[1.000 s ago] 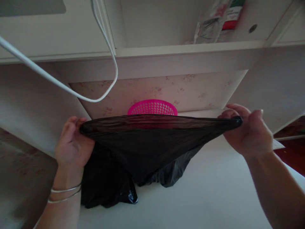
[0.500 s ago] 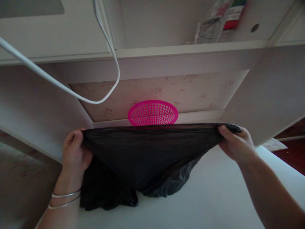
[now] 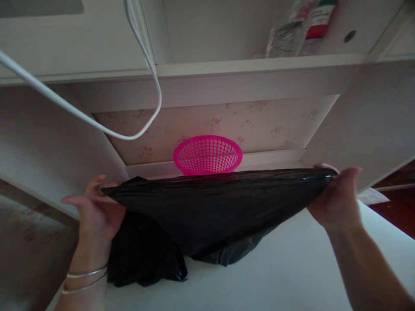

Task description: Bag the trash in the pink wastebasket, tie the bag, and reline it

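A black plastic bag is stretched sideways between my two hands, its top edge nearly straight. My left hand has its thumb lifted away, with the bag's left corner resting against its fingers. At the right corner, my right hand has its thumb raised too, and its fingers are partly behind the bag. More black plastic hangs in a bunch beside my left wrist, down to the white tabletop. Just behind the bag's top edge stands a pink mesh basket, its lower part hidden.
A white cable loops down at the upper left. Above the basket, a white shelf holds a clear package and a red-and-green container. White panels flank the tabletop. Paper lies at the right.
Both thumbs have lifted off the bag. My right hand has moved outward to the right, and the bag's top edge is wider and slightly lower at the left.
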### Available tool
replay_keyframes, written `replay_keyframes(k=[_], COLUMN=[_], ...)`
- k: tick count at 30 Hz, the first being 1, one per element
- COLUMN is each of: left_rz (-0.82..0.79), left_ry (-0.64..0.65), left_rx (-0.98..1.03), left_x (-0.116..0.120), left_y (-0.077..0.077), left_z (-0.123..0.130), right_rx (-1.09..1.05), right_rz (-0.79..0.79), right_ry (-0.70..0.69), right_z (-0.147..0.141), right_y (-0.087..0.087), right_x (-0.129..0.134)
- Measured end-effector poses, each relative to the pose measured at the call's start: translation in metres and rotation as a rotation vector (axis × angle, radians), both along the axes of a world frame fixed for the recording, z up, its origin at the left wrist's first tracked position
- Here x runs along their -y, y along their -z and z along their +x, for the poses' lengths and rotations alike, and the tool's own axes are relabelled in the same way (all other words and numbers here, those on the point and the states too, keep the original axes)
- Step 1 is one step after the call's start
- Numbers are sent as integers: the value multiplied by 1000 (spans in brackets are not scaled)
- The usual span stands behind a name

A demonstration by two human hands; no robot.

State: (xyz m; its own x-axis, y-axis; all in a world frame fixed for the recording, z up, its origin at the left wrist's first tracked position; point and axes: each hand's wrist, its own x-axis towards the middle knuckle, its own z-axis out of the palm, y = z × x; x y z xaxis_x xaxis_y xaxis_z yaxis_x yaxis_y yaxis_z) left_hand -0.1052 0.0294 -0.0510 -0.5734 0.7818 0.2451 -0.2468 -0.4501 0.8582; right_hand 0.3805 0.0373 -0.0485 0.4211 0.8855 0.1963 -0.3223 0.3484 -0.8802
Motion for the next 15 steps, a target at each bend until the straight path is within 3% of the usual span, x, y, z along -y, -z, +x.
replay_keyframes(k=[3, 6, 10, 15], left_rz=[-106, -237, -187, -154], left_ry=[216, 331, 244, 134], left_rx=[-70, -109, 36, 70], left_x=[16, 21, 16, 13], left_y=[18, 28, 20, 5], left_z=[13, 26, 34, 35], right_rx=[90, 228, 193, 48], right_rz=[73, -15, -157, -66], right_ry=[-257, -379, -346, -170], right_z=[4, 1, -6, -1], right_y=[27, 51, 55, 40], right_x=[13, 19, 16, 12])
